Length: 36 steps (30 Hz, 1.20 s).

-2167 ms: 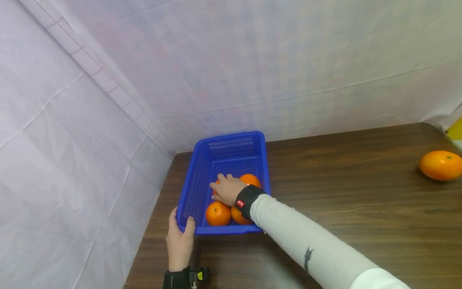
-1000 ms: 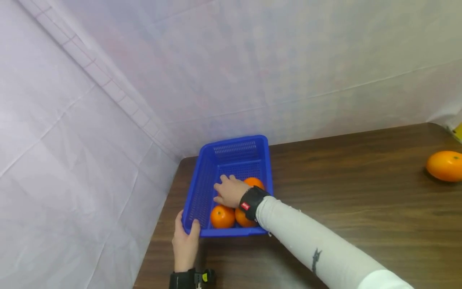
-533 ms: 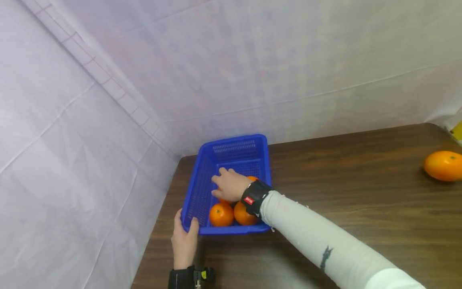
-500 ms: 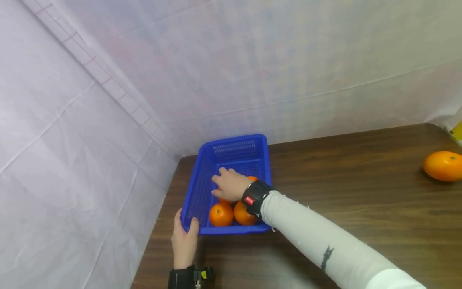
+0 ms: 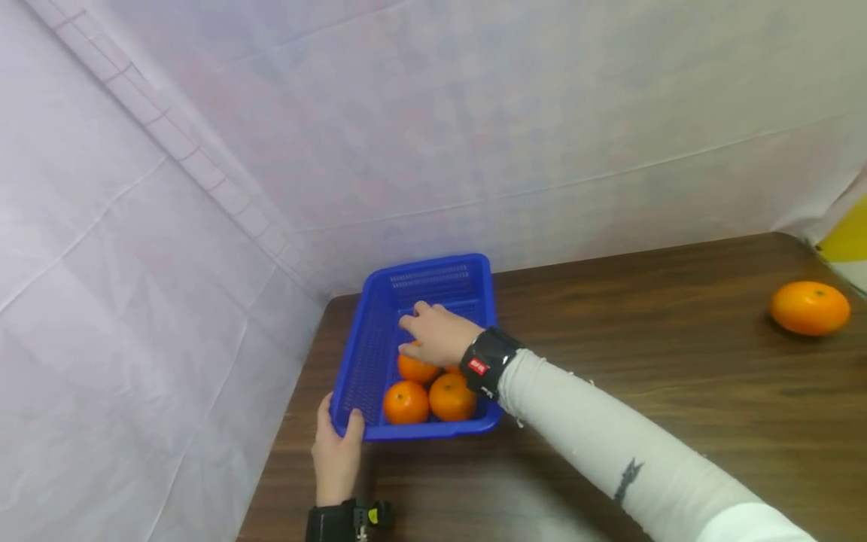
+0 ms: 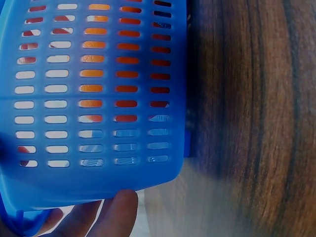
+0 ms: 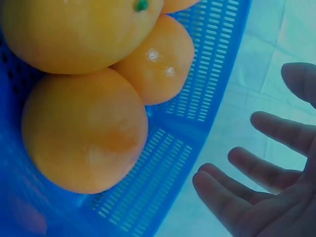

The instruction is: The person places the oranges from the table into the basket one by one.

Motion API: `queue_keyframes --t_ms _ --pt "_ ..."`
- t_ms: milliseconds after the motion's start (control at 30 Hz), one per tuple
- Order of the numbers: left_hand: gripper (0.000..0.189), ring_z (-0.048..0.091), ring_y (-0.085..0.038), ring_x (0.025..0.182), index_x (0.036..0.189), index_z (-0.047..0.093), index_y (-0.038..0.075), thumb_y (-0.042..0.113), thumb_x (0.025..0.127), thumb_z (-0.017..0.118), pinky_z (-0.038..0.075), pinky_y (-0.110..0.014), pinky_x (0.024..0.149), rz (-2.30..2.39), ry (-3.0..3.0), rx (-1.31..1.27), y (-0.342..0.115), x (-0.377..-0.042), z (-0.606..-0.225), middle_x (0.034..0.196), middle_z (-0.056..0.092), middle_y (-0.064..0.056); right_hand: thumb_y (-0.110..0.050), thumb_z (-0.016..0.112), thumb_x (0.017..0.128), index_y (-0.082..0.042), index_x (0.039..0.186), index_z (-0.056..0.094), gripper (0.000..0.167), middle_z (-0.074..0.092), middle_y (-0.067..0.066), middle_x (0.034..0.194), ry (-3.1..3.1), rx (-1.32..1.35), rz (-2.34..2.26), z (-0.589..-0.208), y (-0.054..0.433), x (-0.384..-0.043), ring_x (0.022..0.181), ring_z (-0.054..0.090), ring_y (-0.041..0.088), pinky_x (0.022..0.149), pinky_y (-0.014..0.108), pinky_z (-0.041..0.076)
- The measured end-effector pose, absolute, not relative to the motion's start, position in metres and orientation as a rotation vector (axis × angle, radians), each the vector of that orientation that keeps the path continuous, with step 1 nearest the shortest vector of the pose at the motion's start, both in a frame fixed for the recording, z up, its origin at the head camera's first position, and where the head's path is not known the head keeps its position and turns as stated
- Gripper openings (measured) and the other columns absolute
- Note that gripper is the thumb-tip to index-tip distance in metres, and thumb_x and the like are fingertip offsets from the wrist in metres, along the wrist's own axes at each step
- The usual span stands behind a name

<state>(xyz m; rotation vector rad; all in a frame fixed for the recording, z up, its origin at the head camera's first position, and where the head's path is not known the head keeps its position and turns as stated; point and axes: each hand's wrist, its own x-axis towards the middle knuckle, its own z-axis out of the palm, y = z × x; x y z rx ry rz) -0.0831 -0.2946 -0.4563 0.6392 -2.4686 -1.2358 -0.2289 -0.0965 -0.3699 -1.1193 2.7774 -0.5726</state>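
A: Where's the blue basket (image 5: 430, 431) located, & how's it held?

B: It's set at the back-left corner of the worktop (image 5: 630, 316). Its near-left corner is gripped by the left hand (image 5: 336, 459), w/ the rim caught btwn thumb & fingers.

A: And the right hand (image 5: 440, 335)?

B: It's held above the basket's right half. Fingers are spread & loosely bent, nothing grasped; in the R wrist view they're seen apart from the fruit.

A: Contents?

B: Four oranges can be counted, all toward the near edge. The first orange (image 5: 406, 403) is found about mid-edge; the second orange (image 5: 452, 397) is seen just beside it, nr the near-right corner. Behind, the third orange (image 5: 418, 367) is partly covered by the fingers, as is most of the fourth orange (image 5: 451, 369) by hand & wrist (only a sliver's shown from the head cam).

A: Anything else on top?

B: A lone orange (image 5: 810, 309) is seen nr the worktop's right edge, well apart from the basket. White sheeting (image 5: 542, 113) is hung along the back edge.
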Motion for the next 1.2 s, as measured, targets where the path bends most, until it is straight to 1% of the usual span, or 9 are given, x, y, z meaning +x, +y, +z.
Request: queue_keyframes --t_ms 167,367,533,633,867,1100,1200 --pt "0.064 0.057 -0.046 0.127 0.156 0.032 0.010 0.029 0.099 0.056 0.045 -0.062 0.104 -1.232 -2.465 0.646 -0.295 -0.085 -0.457 0.145 0.052 -0.029 -0.046 0.054 0.102 -0.015 0.147 0.052 0.056 0.052 0.015 0.144 2.782 -1.111 -0.567 -0.364 -0.087 -0.229 0.128 0.056 0.033 0.109 0.046 0.048" --pt "0.063 0.057 -0.045 0.126 0.156 0.033 0.011 0.030 0.099 0.055 0.045 -0.061 0.103 -1.228 -2.460 0.649 -0.296 -0.085 -0.458 0.144 0.054 -0.028 -0.046 0.054 0.102 -0.015 0.145 0.054 0.054 0.053 0.015 0.141 2.793 -1.109 -0.569 -0.365 -0.077 -0.230 0.125 0.057 0.032 0.109 0.047 0.048" --pt "0.062 0.059 -0.043 0.122 0.156 0.033 0.013 0.030 0.100 0.055 0.046 -0.060 0.100 -1.230 -2.450 0.636 -0.298 -0.084 -0.457 0.143 0.055 -0.027 -0.049 0.052 0.102 -0.016 0.146 0.053 0.055 0.051 0.016 0.145 2.790 -1.088 -0.580 -0.367 -0.073 -0.233 0.129 0.055 0.032 0.110 0.048 0.046" --pt "0.062 0.058 -0.043 0.123 0.156 0.033 0.013 0.030 0.100 0.055 0.046 -0.060 0.101 -1.236 -2.442 0.629 -0.300 -0.085 -0.458 0.143 0.055 -0.027 -0.048 0.052 0.102 -0.016 0.146 0.053 0.055 0.051 0.015 0.145 2.792 -1.081 -0.589 -0.368 -0.070 -0.233 0.129 0.055 0.032 0.110 0.048 0.047" --pt "0.062 0.057 -0.044 0.126 0.156 0.033 0.012 0.030 0.100 0.055 0.045 -0.060 0.103 -1.252 -2.436 0.640 -0.303 -0.084 -0.460 0.144 0.054 -0.027 -0.045 0.056 0.100 -0.017 0.144 0.055 0.052 0.055 0.012 0.136 2.830 -1.074 -0.602 -0.371 -0.057 -0.230 0.122 0.056 0.029 0.107 0.046 0.049" --pt "0.062 0.059 -0.044 0.122 0.155 0.034 0.012 0.030 0.100 0.055 0.047 -0.059 0.099 -1.226 -2.442 0.646 -0.304 -0.083 -0.458 0.141 0.056 -0.028 -0.044 0.059 0.099 -0.015 0.141 0.057 0.051 0.056 0.012 0.132 2.854 -1.072 -0.603 -0.372 -0.039 -0.228 0.118 0.057 0.029 0.102 0.045 0.051" --pt "0.062 0.058 -0.045 0.123 0.155 0.033 0.012 0.031 0.100 0.054 0.046 -0.060 0.100 -1.227 -2.445 0.653 -0.304 -0.083 -0.457 0.143 0.055 -0.028 -0.042 0.059 0.099 -0.014 0.140 0.058 0.050 0.057 0.012 0.129 2.860 -1.080 -0.619 -0.376 -0.033 -0.229 0.114 0.059 0.028 0.100 0.044 0.052"
